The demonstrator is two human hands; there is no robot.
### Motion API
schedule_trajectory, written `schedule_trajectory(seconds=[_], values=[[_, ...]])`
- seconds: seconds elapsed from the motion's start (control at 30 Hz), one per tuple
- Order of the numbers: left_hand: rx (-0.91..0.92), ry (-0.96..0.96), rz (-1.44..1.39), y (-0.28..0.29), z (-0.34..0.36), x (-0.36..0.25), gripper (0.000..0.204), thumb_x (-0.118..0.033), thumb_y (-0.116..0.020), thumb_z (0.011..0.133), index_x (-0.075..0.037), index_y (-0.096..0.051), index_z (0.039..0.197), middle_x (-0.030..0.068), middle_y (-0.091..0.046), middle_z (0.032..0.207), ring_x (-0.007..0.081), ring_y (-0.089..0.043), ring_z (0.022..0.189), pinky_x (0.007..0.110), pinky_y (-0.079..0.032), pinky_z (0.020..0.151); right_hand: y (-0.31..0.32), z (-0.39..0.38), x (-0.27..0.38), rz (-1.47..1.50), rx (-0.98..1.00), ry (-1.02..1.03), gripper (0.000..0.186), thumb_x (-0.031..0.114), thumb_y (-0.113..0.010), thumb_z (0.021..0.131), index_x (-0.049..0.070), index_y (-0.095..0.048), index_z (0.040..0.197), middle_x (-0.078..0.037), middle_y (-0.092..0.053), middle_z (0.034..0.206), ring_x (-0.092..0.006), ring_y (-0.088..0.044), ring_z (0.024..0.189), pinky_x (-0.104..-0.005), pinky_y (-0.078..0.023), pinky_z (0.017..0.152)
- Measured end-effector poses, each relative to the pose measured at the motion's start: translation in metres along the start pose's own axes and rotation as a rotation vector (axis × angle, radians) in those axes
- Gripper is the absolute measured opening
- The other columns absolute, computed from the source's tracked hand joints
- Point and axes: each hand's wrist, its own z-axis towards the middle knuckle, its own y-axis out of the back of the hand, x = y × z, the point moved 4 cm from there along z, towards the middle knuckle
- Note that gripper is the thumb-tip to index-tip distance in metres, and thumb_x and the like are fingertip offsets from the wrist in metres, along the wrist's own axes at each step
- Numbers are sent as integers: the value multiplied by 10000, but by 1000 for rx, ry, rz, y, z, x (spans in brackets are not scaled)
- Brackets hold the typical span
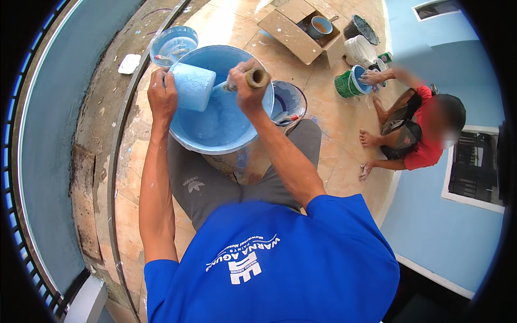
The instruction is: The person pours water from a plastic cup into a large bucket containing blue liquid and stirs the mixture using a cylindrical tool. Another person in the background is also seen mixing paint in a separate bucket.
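My left hand (163,94) grips a paint-coated light blue cylindrical container (194,86), tilted on its side over a large blue bucket (221,132) containing light blue paint. My right hand (245,90) is closed round a tool with a round, hollow tan handle end (257,77); its paint-coated shaft reaches toward the container's open end. Behind the bucket at the upper left sits a blue basin (183,35) with a brush in it. At the bucket's right stands another bucket (298,94) with a red-handled brush inside.
A co-worker in a red shirt (423,153) sits at the right, one hand at a green bucket (344,86). A cardboard box (285,32) with a pot, more pails (360,54) and a white square lid (129,63) lie around. A blue wall (48,140) curves along the left.
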Motion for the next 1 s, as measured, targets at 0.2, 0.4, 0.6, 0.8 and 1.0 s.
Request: schedule_trajectory(seconds=[0.2,0.4,0.6,0.8,1.0], values=[[31,63,5,2,-2,0,246,-161,-543,1039,40,-670,1103,222,-719,1166,372,-688,1065,443,-517,944,8,-24,-32,-158,21,-62,204,-25,-690,841,45,-530,735,-13,-543,629,-81,-507,577,-301,-425,533],[46,69,12,1,-4,1,256,-171,-538,1042,35,-662,1131,222,-713,1167,379,-682,1054,450,-512,947,34,-62,20,-69,193,-198,212,-15,-673,836,44,-502,724,-33,-550,632,-105,-498,576,-310,-427,545],[44,67,4,0,-3,8,281,-189,-531,1047,44,-666,1127,225,-712,1202,381,-678,1077,452,-507,964,39,-86,62,-224,327,-236,192,22,-685,832,42,-526,726,-44,-575,639,-114,-515,582,-316,-435,547],[56,83,9,1,-3,5,307,-195,-522,1048,44,-669,1173,228,-711,1171,381,-678,1041,454,-507,945,44,-68,68,-289,90,-133,217,28,-741,862,46,-561,743,-27,-568,616,-78,-516,568,-296,-428,526],[50,76,-7,0,-3,13,315,-174,-520,1040,61,-667,1188,241,-710,1169,377,-681,1017,456,-511,922,24,-29,44,-176,45,6,241,43,-746,868,54,-544,736,-17,-537,596,-82,-500,553,-305,-415,512]])
